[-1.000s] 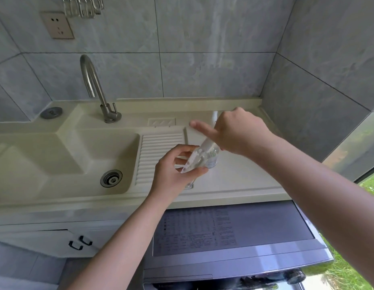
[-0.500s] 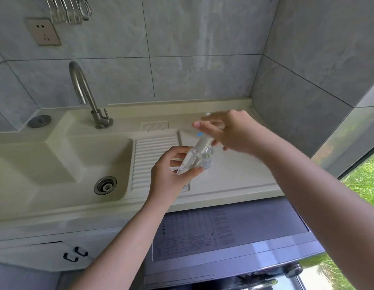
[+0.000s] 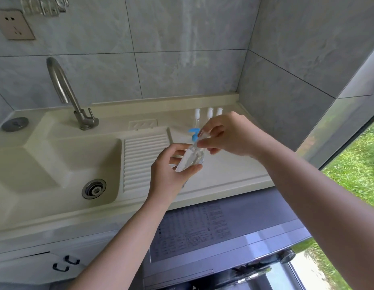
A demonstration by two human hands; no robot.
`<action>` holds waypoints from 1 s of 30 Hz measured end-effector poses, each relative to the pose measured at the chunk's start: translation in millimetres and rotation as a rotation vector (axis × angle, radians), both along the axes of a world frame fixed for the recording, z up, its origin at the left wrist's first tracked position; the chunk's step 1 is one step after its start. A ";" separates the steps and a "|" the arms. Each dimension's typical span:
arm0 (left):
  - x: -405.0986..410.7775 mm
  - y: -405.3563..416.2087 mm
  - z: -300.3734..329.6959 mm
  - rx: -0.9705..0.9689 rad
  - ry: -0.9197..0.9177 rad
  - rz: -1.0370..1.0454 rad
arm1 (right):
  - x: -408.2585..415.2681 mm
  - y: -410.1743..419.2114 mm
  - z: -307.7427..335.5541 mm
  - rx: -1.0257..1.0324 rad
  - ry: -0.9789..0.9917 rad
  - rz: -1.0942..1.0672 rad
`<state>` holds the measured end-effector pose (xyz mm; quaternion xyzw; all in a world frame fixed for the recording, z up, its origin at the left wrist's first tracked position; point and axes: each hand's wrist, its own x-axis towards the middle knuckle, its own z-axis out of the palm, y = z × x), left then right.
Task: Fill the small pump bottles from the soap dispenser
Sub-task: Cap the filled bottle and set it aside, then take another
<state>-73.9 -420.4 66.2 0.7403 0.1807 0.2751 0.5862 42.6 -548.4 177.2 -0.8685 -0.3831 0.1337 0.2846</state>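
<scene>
Fingers, left: those of the left hand (image 3: pixel 171 170) are curled round the lower body of a small clear bottle (image 3: pixel 189 159), which tilts up toward the right, held above the table's front half.
Fingers, right: the right hand (image 3: pixel 230 136) pinches the bottle's top end between thumb and fingertips (image 3: pixel 202 143); whether it is turning a cap or lifting a pump out, I cannot tell.
Soap dispenser: only its blue pump head (image 3: pixel 193 133) shows, just behind the held bottle, on the table (image 3: pixel 234 170) right of the ribbed drainboard.
Other bottles: three white pump tops (image 3: pixel 209 113) stand in a row near the table's back edge; their fill level is hidden.
Progress: early, by my reading. The held bottle looks to be at the opening stage, and no soap appears to be flowing.
Left to do: open, fill, recap, then the rest.
</scene>
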 end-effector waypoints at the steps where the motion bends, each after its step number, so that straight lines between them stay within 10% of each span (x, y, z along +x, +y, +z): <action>1: 1.3 -0.5 -1.2 0.000 0.005 -0.011 | -0.3 0.9 -1.8 -0.012 -0.057 -0.024; 30: 136.8 -89.4 -27.5 -0.057 0.079 -0.028 | 107.7 -81.8 -96.3 0.307 0.121 -0.162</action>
